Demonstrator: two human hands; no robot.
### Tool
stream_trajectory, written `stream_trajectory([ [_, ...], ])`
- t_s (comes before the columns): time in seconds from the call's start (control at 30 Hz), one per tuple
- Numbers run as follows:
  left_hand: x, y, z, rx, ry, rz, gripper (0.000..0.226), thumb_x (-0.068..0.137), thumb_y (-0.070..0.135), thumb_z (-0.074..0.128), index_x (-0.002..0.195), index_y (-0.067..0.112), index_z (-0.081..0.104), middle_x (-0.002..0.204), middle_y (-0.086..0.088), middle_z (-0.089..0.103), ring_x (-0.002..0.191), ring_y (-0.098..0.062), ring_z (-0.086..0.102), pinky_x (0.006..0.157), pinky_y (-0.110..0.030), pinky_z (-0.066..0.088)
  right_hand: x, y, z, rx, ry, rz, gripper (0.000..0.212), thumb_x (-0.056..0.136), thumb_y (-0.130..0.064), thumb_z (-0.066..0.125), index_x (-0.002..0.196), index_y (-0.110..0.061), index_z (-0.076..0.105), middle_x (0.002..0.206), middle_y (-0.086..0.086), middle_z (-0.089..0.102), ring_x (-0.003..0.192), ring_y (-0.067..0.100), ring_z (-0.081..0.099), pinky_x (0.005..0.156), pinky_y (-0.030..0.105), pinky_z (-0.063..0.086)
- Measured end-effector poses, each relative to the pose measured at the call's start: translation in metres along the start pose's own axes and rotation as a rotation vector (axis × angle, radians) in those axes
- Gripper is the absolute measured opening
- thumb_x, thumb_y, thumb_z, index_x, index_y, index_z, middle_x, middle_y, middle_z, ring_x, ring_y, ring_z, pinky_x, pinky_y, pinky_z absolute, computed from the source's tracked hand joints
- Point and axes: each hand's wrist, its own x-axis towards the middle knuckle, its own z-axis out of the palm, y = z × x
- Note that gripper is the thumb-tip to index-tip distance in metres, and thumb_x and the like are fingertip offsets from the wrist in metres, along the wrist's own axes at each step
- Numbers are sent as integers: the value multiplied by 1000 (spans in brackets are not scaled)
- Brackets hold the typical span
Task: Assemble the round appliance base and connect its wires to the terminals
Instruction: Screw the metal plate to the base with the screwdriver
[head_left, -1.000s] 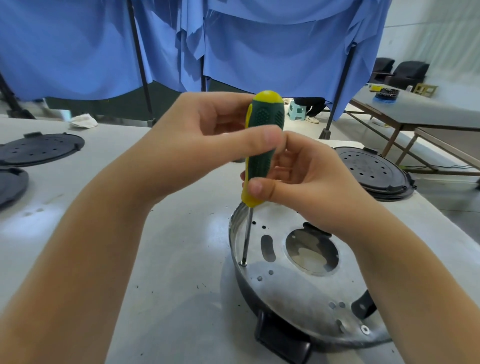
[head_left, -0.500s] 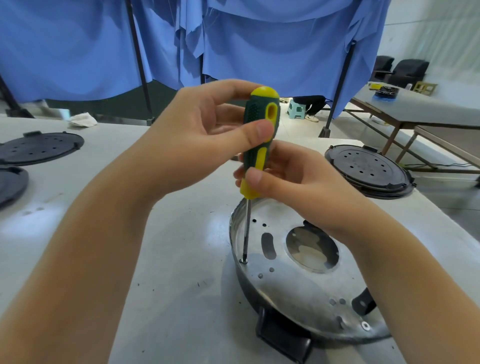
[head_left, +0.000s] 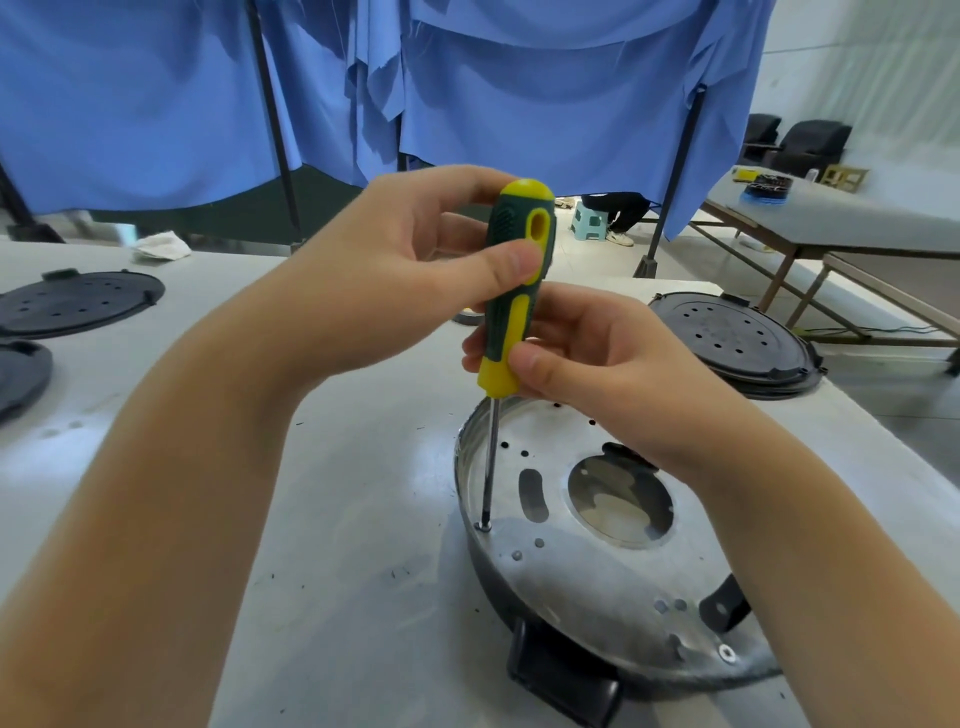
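Note:
The round appliance base (head_left: 597, 582), a shiny metal plate in a dark shell with a large central hole, lies on the white table at lower right. A green and yellow screwdriver (head_left: 511, 312) stands nearly upright, its tip on a screw (head_left: 484, 526) at the plate's left rim. My left hand (head_left: 405, 270) grips the top of the handle between thumb and fingers. My right hand (head_left: 587, 364) pinches the lower yellow part of the handle. No wires or terminals show.
A black perforated round cover (head_left: 732, 338) lies right of the base. Two more black covers (head_left: 78, 301) sit at the far left edge of the table (head_left: 337, 597). Blue curtains hang behind; another table (head_left: 831, 218) stands at far right.
The screwdriver handle has turned between my fingers, its yellow inset now facing me, and my left thumb has shifted on it. The tip stays on the same screw.

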Motion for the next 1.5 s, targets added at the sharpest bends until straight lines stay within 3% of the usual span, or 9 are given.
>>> stream_trajectory([
  [0.23, -5, -3, 2, -36, -20, 29, 27, 88, 28, 54, 112, 35, 63, 103, 10, 74, 101, -7, 68, 88, -24, 54, 3, 2, 0, -188, 87, -60, 24, 82, -4, 71, 105, -10, 68, 88, 7, 72, 86, 20, 70, 85, 36, 58],
  [0.37, -5, -4, 11, -26, 91, 60, 26, 79, 37, 72, 103, 28, 69, 99, 9, 73, 97, -3, 67, 85, -15, 51, 3, 2, 3, -200, 75, -73, 23, 76, -8, 78, 96, -15, 69, 81, 3, 69, 83, 19, 66, 81, 34, 57],
  [0.6, -6, -4, 13, 0, 266, 125, 44, 62, 38, 86, 101, 30, 68, 85, 10, 72, 83, -9, 70, 78, -27, 58, 3, 3, 4, -212, 110, -95, 24, 73, -8, 81, 92, -10, 66, 81, 3, 65, 80, 19, 63, 80, 35, 57],
  [0.73, -6, -6, 11, -106, 210, 107, 51, 70, 24, 81, 117, 22, 63, 94, -5, 73, 87, -18, 72, 79, -31, 59, 1, 4, 2, -134, 61, -59, 26, 83, -10, 71, 108, -5, 66, 97, 11, 72, 91, 22, 69, 83, 30, 56],
  [0.9, -9, -9, 0, -224, 73, 63, 70, 80, 18, 65, 145, 19, 38, 109, -3, 74, 104, -19, 69, 87, -27, 55, 0, 0, 0, 32, -65, 1, 33, 95, -3, 50, 128, -5, 55, 122, 11, 67, 112, 19, 65, 96, 31, 52],
  [1.13, -10, -14, -5, -292, -59, 44, 53, 87, 11, 55, 137, 27, 48, 123, -4, 67, 121, -19, 60, 100, -39, 49, 0, -2, 3, -26, 0, -29, 30, 86, 5, 59, 115, -3, 61, 102, 11, 73, 96, 19, 71, 82, 27, 57],
  [1.27, -11, -10, -1, -221, -75, 30, 69, 73, 24, 73, 136, 33, 48, 125, 11, 65, 117, -8, 61, 92, -27, 53, 0, -2, 7, -57, 0, -67, 28, 80, 3, 65, 107, 0, 59, 92, 8, 71, 91, 25, 70, 82, 34, 58],
  [1.37, -10, -4, 4, -133, 3, 41, 67, 65, 41, 79, 128, 35, 55, 113, 16, 68, 107, -4, 65, 83, -19, 54, 0, -1, 6, -129, 37, -94, 30, 80, 3, 69, 106, 5, 55, 89, 10, 67, 91, 36, 67, 84, 44, 57],
  [1.5, -8, -3, 7, -26, 174, 52, 55, 58, 50, 85, 107, 34, 65, 96, 12, 71, 90, -6, 69, 79, -23, 57, 1, 1, 6, -193, 89, -106, 37, 74, -8, 75, 102, -1, 52, 86, 11, 61, 84, 36, 63, 78, 43, 58],
])
